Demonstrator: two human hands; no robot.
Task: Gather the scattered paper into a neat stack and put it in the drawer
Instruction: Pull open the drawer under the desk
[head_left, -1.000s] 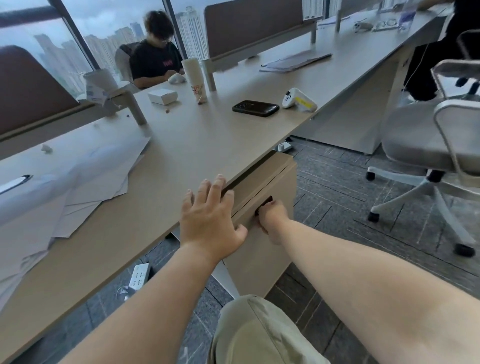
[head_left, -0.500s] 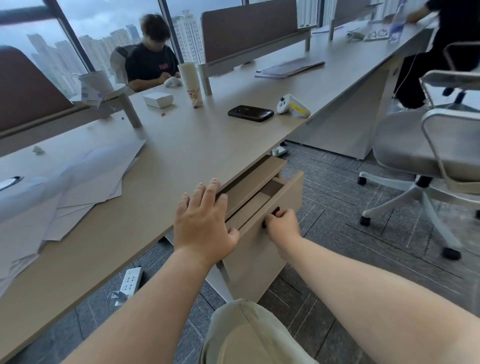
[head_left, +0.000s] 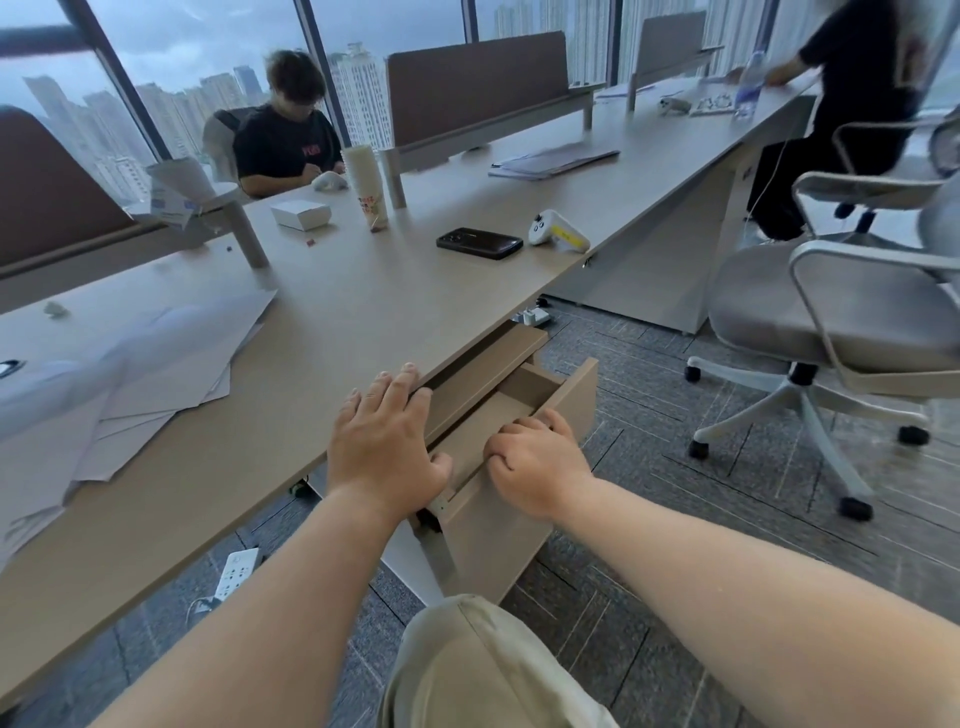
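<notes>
Paper (head_left: 130, 395) scattered in loose overlapping sheets on table (head_left: 337, 312), far left, well apart from drawer (head_left: 519, 415). Drawer under table edge, partly open, interior bare as far as visible. Right hand (head_left: 535, 467) on top edge of drawer front, fingers (head_left: 524, 427) curled over it, clamped on the front panel. Left hand (head_left: 382, 441) flat on table edge just beside drawer, fingers straight, slightly apart. Phone (head_left: 479, 242) and white-yellow controller (head_left: 558, 235) farther along table. Cup stack (head_left: 366, 187) and white box (head_left: 300, 214) beyond. Chair (head_left: 831, 312) at right.
</notes>
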